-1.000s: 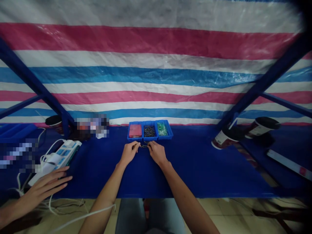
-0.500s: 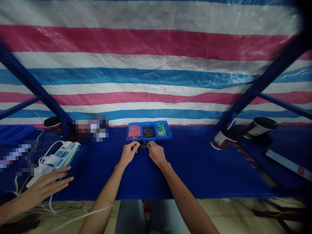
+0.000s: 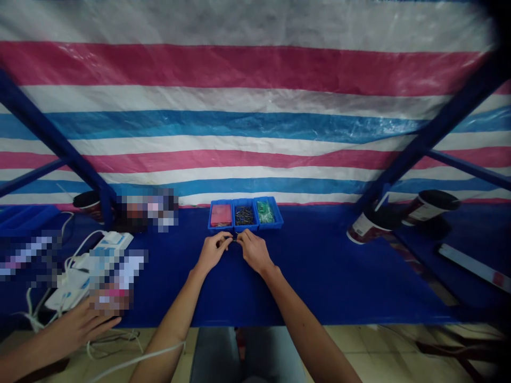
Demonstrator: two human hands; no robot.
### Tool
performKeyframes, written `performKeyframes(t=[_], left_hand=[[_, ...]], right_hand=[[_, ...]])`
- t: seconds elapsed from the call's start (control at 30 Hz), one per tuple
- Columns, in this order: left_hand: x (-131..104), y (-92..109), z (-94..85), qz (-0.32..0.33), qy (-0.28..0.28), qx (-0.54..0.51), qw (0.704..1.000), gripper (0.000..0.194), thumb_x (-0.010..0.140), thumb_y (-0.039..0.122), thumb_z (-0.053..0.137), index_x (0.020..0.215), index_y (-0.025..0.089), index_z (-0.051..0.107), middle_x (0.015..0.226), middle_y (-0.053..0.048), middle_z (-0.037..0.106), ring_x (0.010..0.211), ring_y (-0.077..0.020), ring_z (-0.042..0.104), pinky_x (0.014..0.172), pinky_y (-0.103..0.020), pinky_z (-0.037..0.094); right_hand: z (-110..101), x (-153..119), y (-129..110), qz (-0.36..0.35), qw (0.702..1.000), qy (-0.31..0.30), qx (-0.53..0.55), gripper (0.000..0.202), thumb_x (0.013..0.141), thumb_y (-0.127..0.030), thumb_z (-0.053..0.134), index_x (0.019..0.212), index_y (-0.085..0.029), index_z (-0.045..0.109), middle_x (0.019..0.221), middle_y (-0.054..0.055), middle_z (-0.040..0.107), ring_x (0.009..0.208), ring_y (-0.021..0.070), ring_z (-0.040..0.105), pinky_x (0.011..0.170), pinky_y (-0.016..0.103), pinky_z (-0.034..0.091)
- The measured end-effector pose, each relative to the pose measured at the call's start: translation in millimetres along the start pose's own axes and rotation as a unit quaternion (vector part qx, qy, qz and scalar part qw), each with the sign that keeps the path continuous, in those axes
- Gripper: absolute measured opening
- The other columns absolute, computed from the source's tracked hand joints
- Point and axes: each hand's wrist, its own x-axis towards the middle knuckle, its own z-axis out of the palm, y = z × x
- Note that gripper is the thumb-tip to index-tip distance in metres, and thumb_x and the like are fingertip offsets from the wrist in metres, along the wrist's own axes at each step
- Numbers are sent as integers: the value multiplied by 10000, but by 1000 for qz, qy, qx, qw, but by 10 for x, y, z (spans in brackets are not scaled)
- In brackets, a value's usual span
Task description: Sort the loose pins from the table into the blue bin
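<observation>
Both my hands meet just in front of three small blue bins at the middle of the table. My left hand is closed, thumb and fingers pinched around small dark screws that are mostly hidden. Facing it, my right hand also pinches at the fingertips, with a thin dark bit of screw showing between the two hands. The middle bin holds many dark screws. Flat pink-red packets fill the left bin, and green-and-clear packets lie in the right one.
To the left are a white power strip with cables and another person's hand, partly blurred out. Lidded dark cups stand at the right. Blue frame posts rise on both sides before a striped sheet.
The screws seen between my hands have been drawn together into my fingertips. At the left, the other person's hand has shifted, with a pixelated object now over it.
</observation>
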Motion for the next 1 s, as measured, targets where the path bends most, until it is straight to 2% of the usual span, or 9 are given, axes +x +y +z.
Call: performKeyframes(t=[0.17, 0.4, 0.73, 1.0], left_hand=[[-1, 16, -9, 12, 1, 20, 1000, 299, 947, 386, 529, 850, 167, 709, 609, 5, 641, 546, -119, 534, 595, -217, 389], [-3, 24, -15, 15, 14, 21, 1000, 280, 952, 371, 525, 874, 168, 700, 618, 6, 646, 559, -119, 557, 604, -214, 405], [1, -25, 29, 5, -21, 8, 1000, 262, 917, 387, 599, 952, 163, 731, 630, -1, 661, 573, -125, 575, 608, -215, 416], [2, -32, 24, 13, -18, 11, 1000, 258, 923, 369, 598, 919, 153, 738, 624, 3, 657, 569, -115, 571, 612, -208, 416]], right_hand=[[-16, -7, -37, -8, 999, 5, 34, 178, 1036, -235, 453, 1015, -202, 627, 940, 49, 677, 827, 165, 652, 773, 254, 450], [-36, -15, -41, -12, 997, -4, 76, 250, 1047, -298, 430, 1093, -224, 664, 988, 58, 701, 904, 169, 668, 829, 252, 476], [8, -23, -12, -14, 994, 33, 104, 247, 1030, -236, 451, 1102, -227, 687, 1050, 61, 704, 939, 162, 677, 851, 247, 500], [58, -22, 18, -25, 992, 41, 113, 216, 1021, -223, 481, 1088, -233, 685, 1030, 59, 702, 938, 165, 679, 838, 248, 504]])
